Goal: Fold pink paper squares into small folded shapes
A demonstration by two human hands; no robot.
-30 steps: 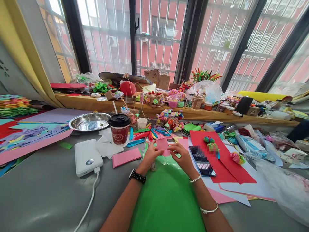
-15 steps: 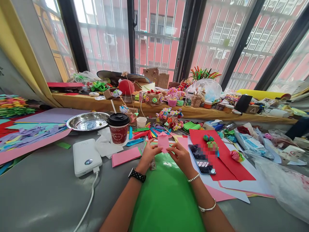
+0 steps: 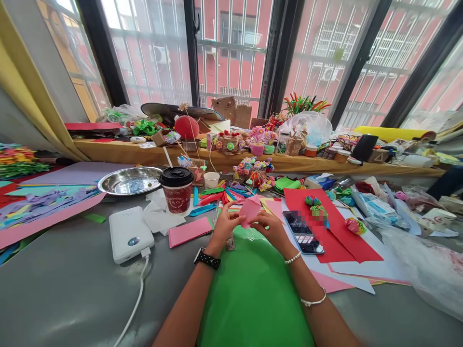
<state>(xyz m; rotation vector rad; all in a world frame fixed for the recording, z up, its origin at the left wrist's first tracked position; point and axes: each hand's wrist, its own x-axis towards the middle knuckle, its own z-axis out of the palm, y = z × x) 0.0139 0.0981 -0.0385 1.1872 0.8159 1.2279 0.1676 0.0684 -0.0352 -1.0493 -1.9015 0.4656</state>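
Note:
A small piece of pink paper point(image 3: 250, 209) is held up between my two hands, tilted to the right. My left hand point(image 3: 226, 226) pinches its lower left side with thumb and fingers. At its lower right edge, the fingers of my right hand point(image 3: 269, 230) are closed on the same paper. Beneath my wrists lies a glossy green surface point(image 3: 253, 289). A stack of pink paper strips point(image 3: 190, 232) rests left of my left hand. Right of my right hand a phone point(image 3: 303, 232) lies on red paper point(image 3: 340, 226).
A white power bank point(image 3: 130, 235) with a cable and a lidded coffee cup point(image 3: 177, 192) stand left. Behind them is a steel plate point(image 3: 104, 185). Folded coloured strips point(image 3: 206, 198) and a paper cup point(image 3: 211, 180) sit farther back. Plastic bags point(image 3: 427, 260) crowd the right.
The pink paper has turned from upright to leaning right between my fingers. My right hand has shifted slightly, and the camera view has moved a little.

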